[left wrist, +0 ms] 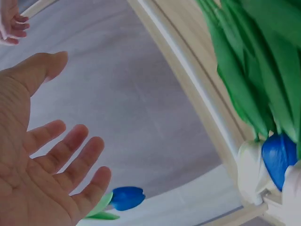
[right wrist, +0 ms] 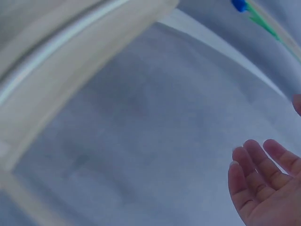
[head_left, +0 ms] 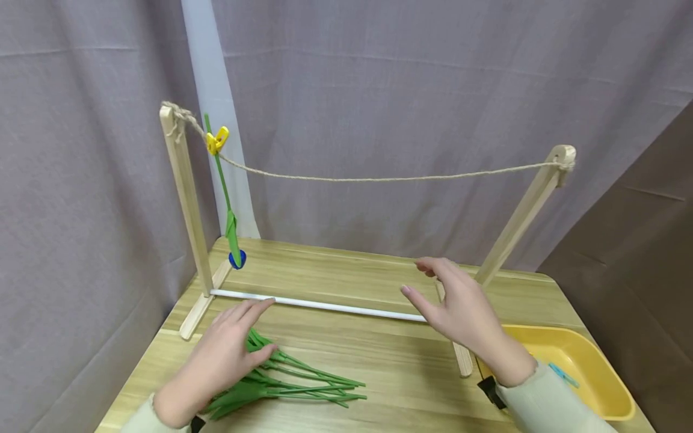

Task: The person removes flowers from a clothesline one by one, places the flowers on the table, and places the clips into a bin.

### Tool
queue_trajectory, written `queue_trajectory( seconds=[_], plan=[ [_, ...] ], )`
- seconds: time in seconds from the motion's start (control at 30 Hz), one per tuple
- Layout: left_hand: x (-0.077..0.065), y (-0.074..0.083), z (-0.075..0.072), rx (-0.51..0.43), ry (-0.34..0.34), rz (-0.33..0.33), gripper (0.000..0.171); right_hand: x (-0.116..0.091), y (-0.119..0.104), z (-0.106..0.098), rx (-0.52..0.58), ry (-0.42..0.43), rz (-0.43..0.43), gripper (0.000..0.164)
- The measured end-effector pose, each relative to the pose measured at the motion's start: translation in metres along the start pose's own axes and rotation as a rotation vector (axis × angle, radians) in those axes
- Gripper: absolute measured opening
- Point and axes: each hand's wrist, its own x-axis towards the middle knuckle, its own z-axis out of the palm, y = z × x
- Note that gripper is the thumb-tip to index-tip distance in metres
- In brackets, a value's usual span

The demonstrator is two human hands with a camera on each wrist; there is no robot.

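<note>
A blue artificial tulip [head_left: 231, 234] hangs head down from a twine line [head_left: 346, 179], its stem clipped by a yellow clothespin [head_left: 217, 141] near the left post. My left hand [head_left: 224, 352] hovers above a bunch of green-stemmed tulips [head_left: 319, 391] on the table, holding nothing. Its fingers [left wrist: 75, 146] are spread and slightly bent in the left wrist view, where the bunch shows a white bloom [left wrist: 251, 169] and a blue bloom [left wrist: 277, 157]. My right hand [head_left: 460, 304] is in the air near the right post, thumb and fingers apart, with nothing between them.
Wooden posts on feet, left [head_left: 186, 198] and right [head_left: 520, 216], hold the twine; a white rod [head_left: 335, 307] joins them low down. At the right, a yellow tray [head_left: 601, 367] contains a light-blue clip [head_left: 563, 374]. Grey curtains [head_left: 406, 108] surround the wooden table [head_left: 346, 264].
</note>
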Motion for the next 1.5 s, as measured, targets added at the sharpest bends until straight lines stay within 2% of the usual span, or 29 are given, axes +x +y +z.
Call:
queue_trajectory(
  seconds=[0.07,0.3,0.43,0.7,0.9,1.03,1.17,1.33,1.5],
  plan=[
    [0.003,-0.003,-0.005,-0.014,0.034,0.007,0.080,0.013,-0.009,-0.001,0.016,0.018,-0.049,0.049],
    [0.021,-0.016,-0.022,-0.105,0.233,0.031,0.081,0.058,-0.041,-0.005,0.084,0.112,-0.226,0.047],
    [0.037,-0.023,-0.034,-0.174,0.304,-0.012,0.083,0.082,-0.061,-0.008,0.131,0.167,-0.288,0.044],
    [0.070,-0.034,-0.061,-0.258,0.412,-0.149,0.079,0.124,-0.102,-0.004,0.195,0.228,-0.392,0.041],
    [0.095,-0.037,-0.073,-0.285,0.530,-0.157,0.066,0.158,-0.131,0.005,0.184,0.249,-0.428,0.041],
    [0.107,-0.039,-0.079,-0.316,0.554,-0.203,0.065,0.178,-0.147,0.013,0.156,0.240,-0.432,0.042],
    [0.119,-0.040,-0.081,-0.364,0.534,-0.240,0.066,0.197,-0.160,0.020,0.124,0.216,-0.412,0.044],
    [0.129,-0.041,-0.080,-0.364,0.537,-0.196,0.062,0.213,-0.173,0.030,0.088,0.161,-0.390,0.047],
    [0.136,-0.041,-0.080,-0.340,0.559,-0.146,0.047,0.221,-0.185,0.039,0.054,0.128,-0.375,0.053]
  ],
)
